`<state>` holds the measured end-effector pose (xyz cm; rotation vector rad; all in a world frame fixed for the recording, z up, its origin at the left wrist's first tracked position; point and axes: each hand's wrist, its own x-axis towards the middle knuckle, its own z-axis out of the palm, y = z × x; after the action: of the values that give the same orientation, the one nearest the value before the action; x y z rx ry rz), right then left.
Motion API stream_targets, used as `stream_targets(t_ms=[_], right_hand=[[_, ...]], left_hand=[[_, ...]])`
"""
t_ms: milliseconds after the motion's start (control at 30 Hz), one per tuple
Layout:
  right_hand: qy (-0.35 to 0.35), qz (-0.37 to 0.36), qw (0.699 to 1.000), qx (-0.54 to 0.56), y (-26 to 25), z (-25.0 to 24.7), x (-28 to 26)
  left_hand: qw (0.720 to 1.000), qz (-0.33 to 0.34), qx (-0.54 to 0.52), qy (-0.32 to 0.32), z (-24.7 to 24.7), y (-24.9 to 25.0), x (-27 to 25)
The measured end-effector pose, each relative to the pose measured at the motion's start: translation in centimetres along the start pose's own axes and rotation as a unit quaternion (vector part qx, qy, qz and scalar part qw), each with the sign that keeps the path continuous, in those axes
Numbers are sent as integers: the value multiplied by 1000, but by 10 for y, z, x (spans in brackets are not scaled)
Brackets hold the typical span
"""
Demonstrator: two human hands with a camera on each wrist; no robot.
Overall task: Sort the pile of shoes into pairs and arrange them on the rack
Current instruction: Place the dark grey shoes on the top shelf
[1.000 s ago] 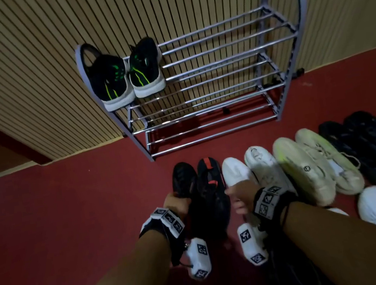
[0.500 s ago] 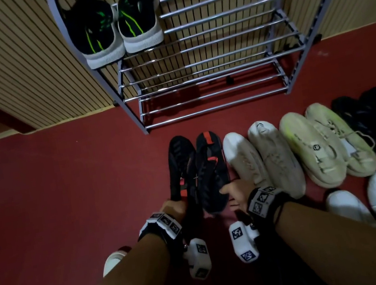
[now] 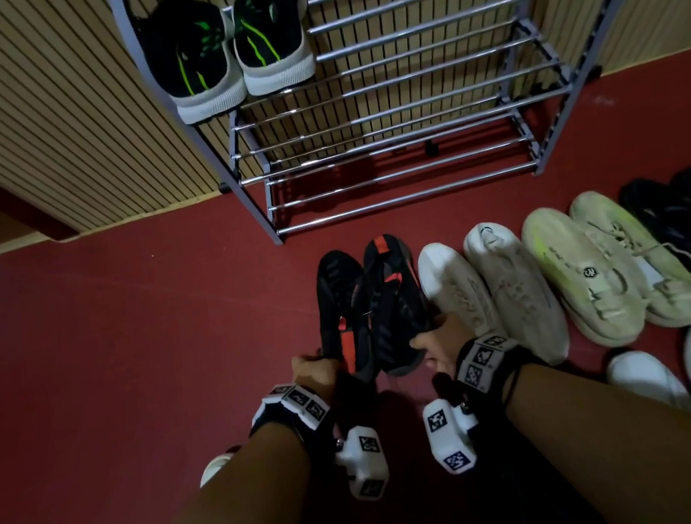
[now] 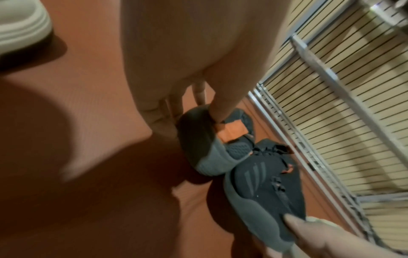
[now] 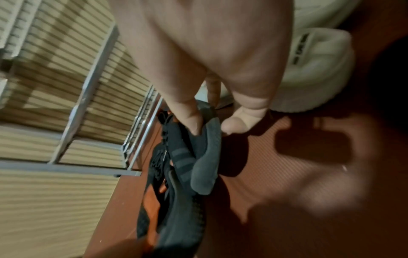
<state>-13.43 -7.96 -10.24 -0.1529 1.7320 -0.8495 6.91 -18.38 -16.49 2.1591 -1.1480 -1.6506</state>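
Left hand [image 3: 312, 369] grips one black shoe [image 3: 339, 308]; right hand [image 3: 440, 344] grips its twin [image 3: 393, 304]. Three side stripes show, but no readable words.

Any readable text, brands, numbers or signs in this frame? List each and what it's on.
None can be read as text.
Wrist camera mounts: black-and-white square marker patterns, no letters.
Pale yellow-green shoe: small round dark emblem, too small to read.
White shoe: dark marks along the heel, blurred.
Black and orange shoe: three diagonal stripes, no wording.
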Motion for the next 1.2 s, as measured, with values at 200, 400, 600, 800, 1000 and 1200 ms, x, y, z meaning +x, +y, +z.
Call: stream_targets(t_ms=[200, 400, 600, 800, 1000, 1200], right_hand=[[3, -15, 1000, 9, -39, -11, -35], [16, -17, 999, -24, -86, -32, -104], [32, -76, 996, -24, -120, -55, -189], [54, -156, 986, -11, -164, -94, -271], [51, -192, 980, 30, -190, -135, -312], [9, -220, 966, 134, -209, -158, -313]], left_hand=[[996, 32, 10, -77, -20, 61, -92], [989, 107, 47, -91, -50, 99, -161], [980, 143, 81, -110, -79, 139, -273], [981, 145, 11, -127, -90, 178, -341], [966, 202, -35, -155, -74, 214, -383], [945, 276, -120, -129, -41, 241, -389]])
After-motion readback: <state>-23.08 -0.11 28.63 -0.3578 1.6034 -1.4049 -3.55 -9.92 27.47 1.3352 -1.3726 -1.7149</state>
